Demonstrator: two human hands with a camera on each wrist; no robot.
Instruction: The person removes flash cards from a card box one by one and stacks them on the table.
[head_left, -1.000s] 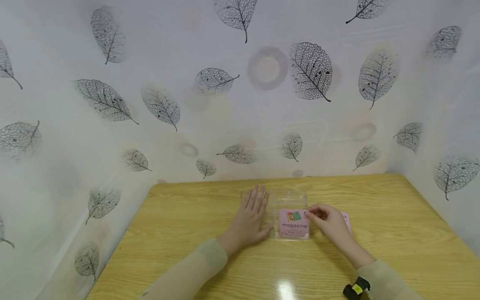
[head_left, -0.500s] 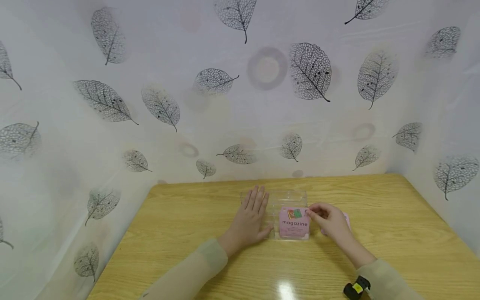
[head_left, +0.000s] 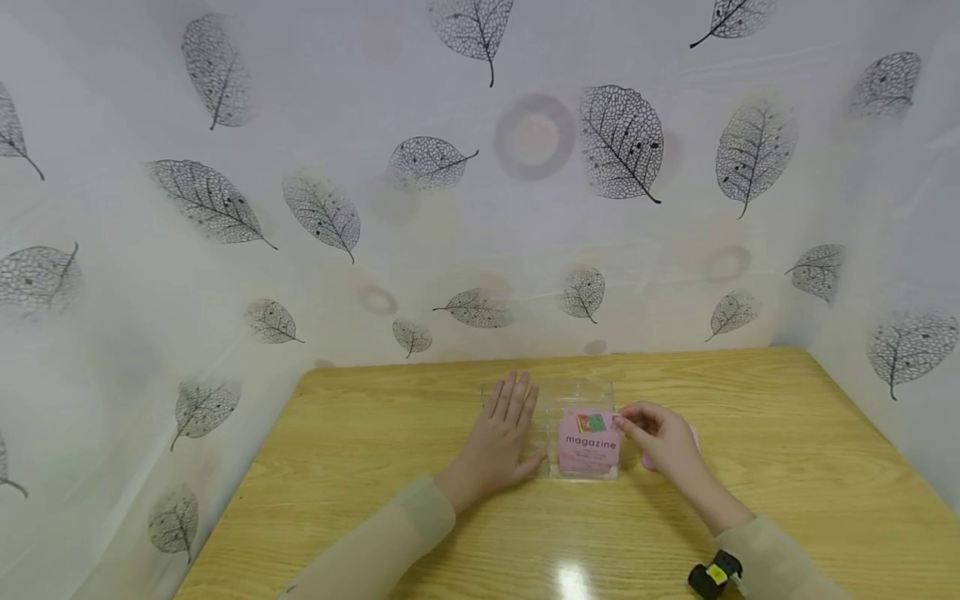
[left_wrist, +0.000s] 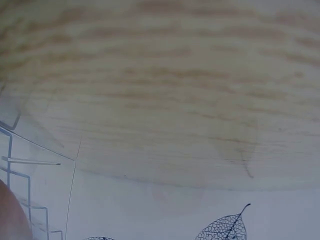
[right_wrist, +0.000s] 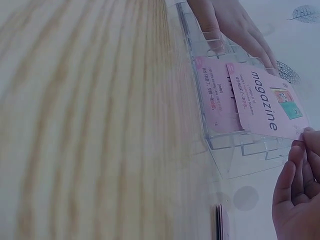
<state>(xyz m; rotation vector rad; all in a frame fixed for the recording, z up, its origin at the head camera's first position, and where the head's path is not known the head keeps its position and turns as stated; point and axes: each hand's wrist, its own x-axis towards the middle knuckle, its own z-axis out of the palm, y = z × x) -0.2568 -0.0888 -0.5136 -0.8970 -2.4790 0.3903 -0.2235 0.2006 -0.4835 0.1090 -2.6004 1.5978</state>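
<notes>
the largest thing is the pale backdrop [head_left: 465,100] with printed leaves, and before it is the wooden table [head_left: 360,442]. on this table stands a clear stepped holder [right_wrist: 230,160], and the work is happening at its front right part.

concerning progress, one pink card [right_wrist: 212,90] is sitting low in this front place. the magazine card [right_wrist: 272,102] is in front of it, raised higher and a little tilted, so it is not fully seated. whether it is going in or coming out cannot be told from this moment. a small stack of cards [right_wrist: 223,222] lies on the table beside the holder, partly hidden in the head view by the right hand [head_left: 663,437]; these cards are not in the holder, so the work seems unfinished.

the left hand [head_left: 497,442] lies with straight fingers over the left part of the holder, probably to steady it, and grips nothing visible. the right hand pinches the magazine card by its upper right corner, between thumb and fingertip.
</notes>
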